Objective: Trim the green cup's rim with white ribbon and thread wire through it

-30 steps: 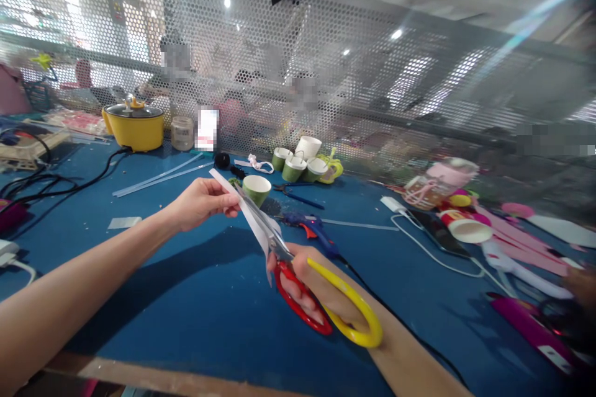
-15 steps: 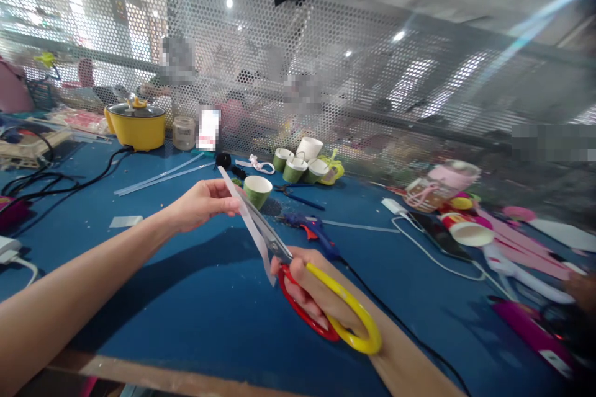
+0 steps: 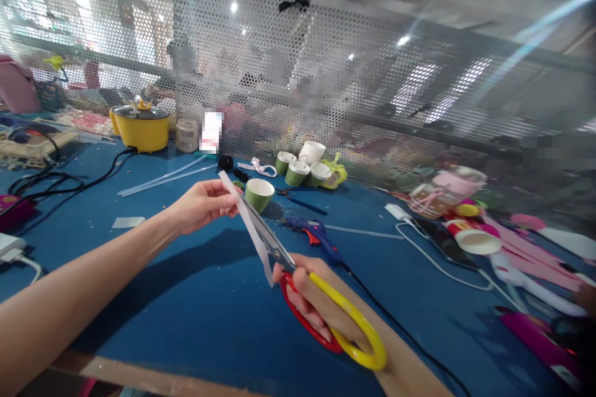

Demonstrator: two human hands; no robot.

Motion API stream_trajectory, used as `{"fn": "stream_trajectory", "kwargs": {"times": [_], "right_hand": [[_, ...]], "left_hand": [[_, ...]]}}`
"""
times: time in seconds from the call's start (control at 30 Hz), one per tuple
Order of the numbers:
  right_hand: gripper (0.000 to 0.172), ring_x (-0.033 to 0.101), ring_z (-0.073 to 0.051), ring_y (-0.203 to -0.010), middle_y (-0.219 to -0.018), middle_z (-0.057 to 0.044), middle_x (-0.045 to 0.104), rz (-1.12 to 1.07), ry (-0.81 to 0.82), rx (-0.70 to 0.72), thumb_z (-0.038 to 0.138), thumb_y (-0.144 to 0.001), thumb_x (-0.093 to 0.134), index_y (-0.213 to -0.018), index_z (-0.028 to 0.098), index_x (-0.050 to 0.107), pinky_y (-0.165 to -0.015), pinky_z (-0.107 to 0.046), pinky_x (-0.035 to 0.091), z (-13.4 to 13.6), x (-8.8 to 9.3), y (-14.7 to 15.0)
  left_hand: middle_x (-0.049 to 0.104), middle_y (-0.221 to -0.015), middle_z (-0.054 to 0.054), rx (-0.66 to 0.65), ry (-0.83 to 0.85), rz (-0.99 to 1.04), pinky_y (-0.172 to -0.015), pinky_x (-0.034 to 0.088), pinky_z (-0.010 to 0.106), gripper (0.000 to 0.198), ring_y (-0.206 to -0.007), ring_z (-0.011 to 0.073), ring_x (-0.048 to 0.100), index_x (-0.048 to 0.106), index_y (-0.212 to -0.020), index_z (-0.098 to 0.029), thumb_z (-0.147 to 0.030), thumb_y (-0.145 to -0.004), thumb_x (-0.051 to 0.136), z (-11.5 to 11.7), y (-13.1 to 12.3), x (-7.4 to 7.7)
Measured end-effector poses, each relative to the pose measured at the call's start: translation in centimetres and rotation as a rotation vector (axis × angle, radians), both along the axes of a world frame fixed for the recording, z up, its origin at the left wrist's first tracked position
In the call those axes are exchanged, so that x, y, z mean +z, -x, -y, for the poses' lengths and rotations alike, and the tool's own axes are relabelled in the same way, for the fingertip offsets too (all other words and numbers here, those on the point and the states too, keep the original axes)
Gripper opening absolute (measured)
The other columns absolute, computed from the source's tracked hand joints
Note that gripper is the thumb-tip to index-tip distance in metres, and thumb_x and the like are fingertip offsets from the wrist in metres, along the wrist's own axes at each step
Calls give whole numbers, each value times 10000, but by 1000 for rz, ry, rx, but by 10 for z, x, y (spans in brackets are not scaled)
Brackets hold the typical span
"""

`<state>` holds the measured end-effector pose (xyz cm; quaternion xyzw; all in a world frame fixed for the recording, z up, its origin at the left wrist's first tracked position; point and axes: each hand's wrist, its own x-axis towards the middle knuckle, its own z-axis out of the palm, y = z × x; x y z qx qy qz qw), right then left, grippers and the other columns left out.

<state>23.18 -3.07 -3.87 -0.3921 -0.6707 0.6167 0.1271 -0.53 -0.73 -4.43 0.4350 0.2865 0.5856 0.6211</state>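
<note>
My left hand pinches a narrow white strip, which looks like paper, near its upper end. The strip slants down toward my right hand. That hand grips a pair of scissors with one red and one yellow handle. The blades lie along the strip, pointing up and away toward my left fingers; whether they are cutting into it I cannot tell. Just behind the blade tips stands a small green cup with a white inside. A blue glue gun lies to the right of the blades.
Pliers and several small green cups are at the back. A yellow pot and a glass jar stand back left. The glue gun's black cord runs beside my right arm. A phone and cables lie right, before a perforated screen.
The whole view has shifted slightly. Both hands, the strip and the scissors keep nearly the same positions relative to each other.
</note>
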Motion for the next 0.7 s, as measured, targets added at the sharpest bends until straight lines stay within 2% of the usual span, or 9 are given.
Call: {"fn": "stream_trajectory", "kwargs": {"times": [0.27,0.47,0.7], "right_hand": [[605,262,-10,-250,-442,120,329,-33,11,-14,743,-611,433,-819,175,431,-240,-130,222,2,2,2],[572,285,-16,-252,-440,117,335,6,-26,5,727,-644,417,-814,181,419,-244,-130,243,0,0,1],[642,265,-17,-271,-466,107,359,-50,-30,28,766,-592,416,-853,180,430,-251,-142,252,1,0,1]], "left_hand": [[630,-578,6,24,47,-15,-567,484,209,196,-524,85,591,579,-628,-97,-199,-583,740,1,-1,1],[616,-552,1,63,14,-45,-530,461,194,214,-503,78,575,571,-617,-95,-215,-577,744,3,-3,4],[612,-532,-7,112,58,-64,-536,465,191,204,-504,77,579,576,-592,-105,-213,-562,746,2,-4,4]]}}
